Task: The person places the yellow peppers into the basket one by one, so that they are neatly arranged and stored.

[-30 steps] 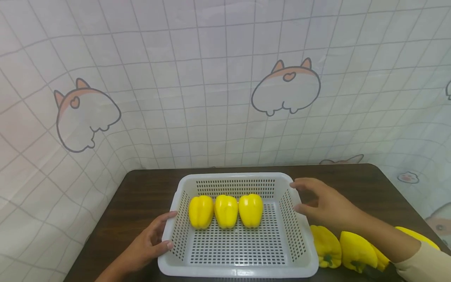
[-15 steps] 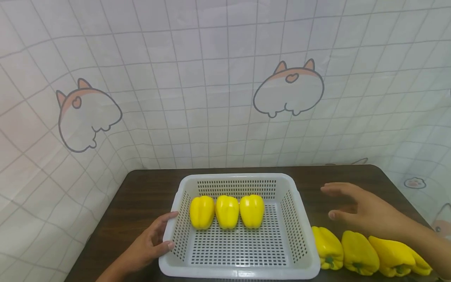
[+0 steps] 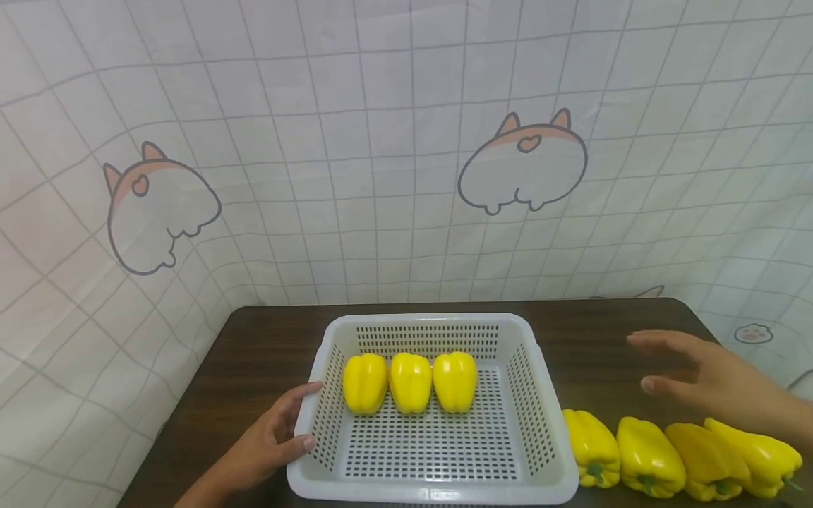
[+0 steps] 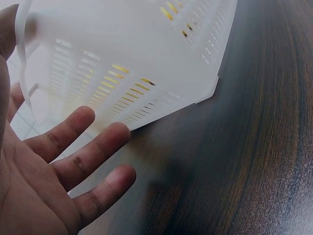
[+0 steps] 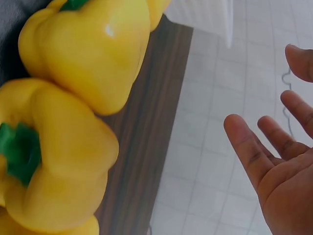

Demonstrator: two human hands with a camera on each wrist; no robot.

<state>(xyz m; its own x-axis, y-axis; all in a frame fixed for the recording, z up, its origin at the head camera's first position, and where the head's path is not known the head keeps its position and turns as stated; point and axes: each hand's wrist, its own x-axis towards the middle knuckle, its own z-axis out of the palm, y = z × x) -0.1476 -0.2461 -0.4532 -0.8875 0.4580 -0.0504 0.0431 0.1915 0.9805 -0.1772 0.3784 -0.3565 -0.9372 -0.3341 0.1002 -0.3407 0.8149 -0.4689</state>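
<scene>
A white plastic basket [image 3: 432,492] with slotted walls stands on the table, and three yellow bell peppers [image 3: 411,383] sit in a row inside it. My left hand [image 3: 265,439] rests at its left rim, thumb and a fingertip touching the edge. In the left wrist view, the other fingers [image 4: 105,142] spread loosely beside the outer wall. My right hand [image 3: 718,377] hovers with nothing in it, fingers and thumb apart, beyond a row of more yellow bell peppers [image 3: 651,455] right of the basket. Green stems [image 5: 22,152] show on these in the right wrist view.
The dark wood-grain table [image 3: 267,353] ends at a back edge close to a white grid-patterned curtain [image 3: 394,176] printed with cartoon animals. The outside row of peppers begins right against the basket's right side.
My right hand has moved away from the basket's right rim, out to the right above the pepper row, uncovering those peppers. My left hand stays at the left rim.
</scene>
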